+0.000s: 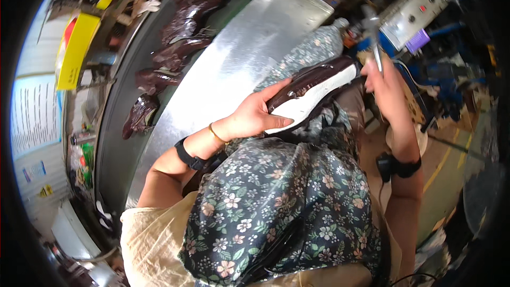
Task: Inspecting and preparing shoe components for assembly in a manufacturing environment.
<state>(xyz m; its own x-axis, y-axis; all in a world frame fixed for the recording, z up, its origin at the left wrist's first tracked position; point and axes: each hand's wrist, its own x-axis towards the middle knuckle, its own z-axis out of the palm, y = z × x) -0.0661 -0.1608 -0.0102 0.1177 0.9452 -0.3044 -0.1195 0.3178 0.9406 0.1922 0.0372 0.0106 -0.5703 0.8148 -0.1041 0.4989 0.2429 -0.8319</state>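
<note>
A glossy dark brown shoe upper (308,82) lies sole side up over my lap, its long white insole (311,101) facing me. My left hand (255,114) is closed around one end of it, thumb on the white insole and fingers along the leather. Near the other end, my right hand (383,82) grips a metal hammer (376,48), raised and apart from the shoe. Motion smears the hammer's head. A dark floral apron (281,196) covers my lap beneath the shoe.
A bare metal sheet (228,58) slopes beyond my left arm. Several glossy brown shoe uppers (180,26) lie along a dark conveyor belt (125,127) at the left. A yellow box (78,50) stands farther left. A control panel with buttons (417,13) is at the far right.
</note>
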